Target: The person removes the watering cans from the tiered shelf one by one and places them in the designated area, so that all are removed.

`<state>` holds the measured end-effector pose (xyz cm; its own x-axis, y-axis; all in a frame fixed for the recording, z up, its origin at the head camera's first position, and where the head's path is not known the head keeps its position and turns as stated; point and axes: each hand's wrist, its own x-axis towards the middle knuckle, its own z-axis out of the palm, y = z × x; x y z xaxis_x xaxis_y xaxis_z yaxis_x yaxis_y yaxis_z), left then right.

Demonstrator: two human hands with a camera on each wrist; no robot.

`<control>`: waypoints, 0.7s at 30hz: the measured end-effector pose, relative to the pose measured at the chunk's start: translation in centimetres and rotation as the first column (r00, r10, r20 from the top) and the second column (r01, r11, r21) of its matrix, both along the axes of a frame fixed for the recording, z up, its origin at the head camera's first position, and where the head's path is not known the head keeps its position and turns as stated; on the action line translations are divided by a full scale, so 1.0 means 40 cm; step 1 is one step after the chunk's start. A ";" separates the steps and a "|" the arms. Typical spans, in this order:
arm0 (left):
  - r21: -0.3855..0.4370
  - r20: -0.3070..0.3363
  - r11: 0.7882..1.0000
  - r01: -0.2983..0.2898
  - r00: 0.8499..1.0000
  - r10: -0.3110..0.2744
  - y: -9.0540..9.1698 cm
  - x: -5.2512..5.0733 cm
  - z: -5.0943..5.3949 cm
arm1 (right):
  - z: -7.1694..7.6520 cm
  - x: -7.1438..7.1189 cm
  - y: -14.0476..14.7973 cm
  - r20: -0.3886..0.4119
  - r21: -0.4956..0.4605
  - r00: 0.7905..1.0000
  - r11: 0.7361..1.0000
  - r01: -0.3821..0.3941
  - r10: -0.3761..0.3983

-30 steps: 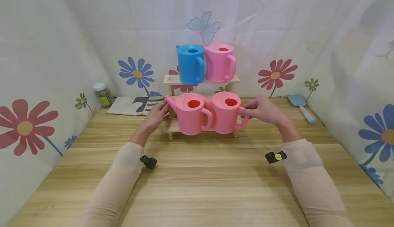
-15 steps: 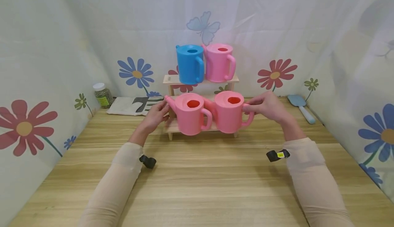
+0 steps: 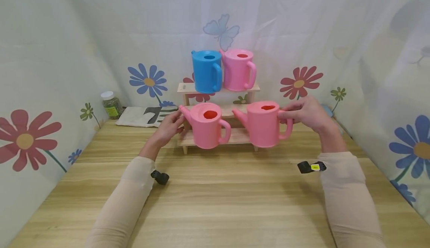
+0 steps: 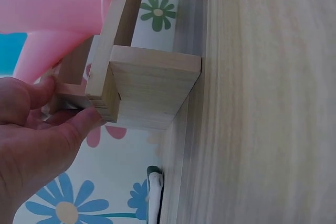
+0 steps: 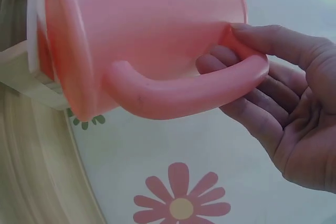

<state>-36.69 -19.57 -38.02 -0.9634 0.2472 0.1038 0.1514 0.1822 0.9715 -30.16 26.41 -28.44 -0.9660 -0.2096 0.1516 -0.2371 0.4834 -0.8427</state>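
Observation:
My right hand (image 3: 304, 115) grips the handle of a pink watering can (image 3: 263, 126). In the right wrist view the fingers curl round that handle (image 5: 184, 95), with the thumb on top. The can is upright at the right end of the wooden rack (image 3: 240, 136), its base partly beyond the lower shelf; I cannot tell whether they touch. Another pink watering can (image 3: 206, 128) stands on the lower shelf, spout to the left. My left hand (image 3: 169, 127) holds the rack's left end, thumb and fingers around the wood (image 4: 105, 95) in the left wrist view.
A blue watering can (image 3: 205, 72) and a pink watering can (image 3: 237, 70) stand on the upper shelf. At the back left lie gloves (image 3: 137, 116) beside a jar of green pellets (image 3: 112, 106). A blue trowel (image 3: 327, 110) lies right, mostly behind my right hand.
My right hand has moved right with its pink watering can, opening a gap between it and the other lower can. My left hand has stayed at the rack's left end.

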 end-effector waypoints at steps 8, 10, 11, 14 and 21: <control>-0.012 0.001 1.000 -0.002 1.000 0.002 0.000 -0.001 0.004 | 0.024 0.022 0.097 0.063 0.012 0.996 0.998 0.063 -0.064; -0.014 0.001 1.000 0.002 1.000 -0.002 0.000 -0.002 0.003 | 0.029 0.030 0.125 0.055 0.039 0.993 0.994 0.103 -0.105; -0.012 0.002 1.000 0.000 1.000 0.000 0.000 -0.002 0.002 | 0.032 0.035 0.137 0.051 0.065 0.990 0.989 0.131 -0.135; -0.009 0.004 1.000 -0.002 1.000 0.002 -0.002 -0.002 0.000 | 0.035 0.041 0.162 0.039 0.143 0.979 0.971 0.192 -0.200; -0.013 0.000 1.000 0.009 1.000 -0.009 -0.003 0.002 -0.002 | 0.023 0.028 0.160 0.063 0.197 0.960 0.947 0.255 -0.272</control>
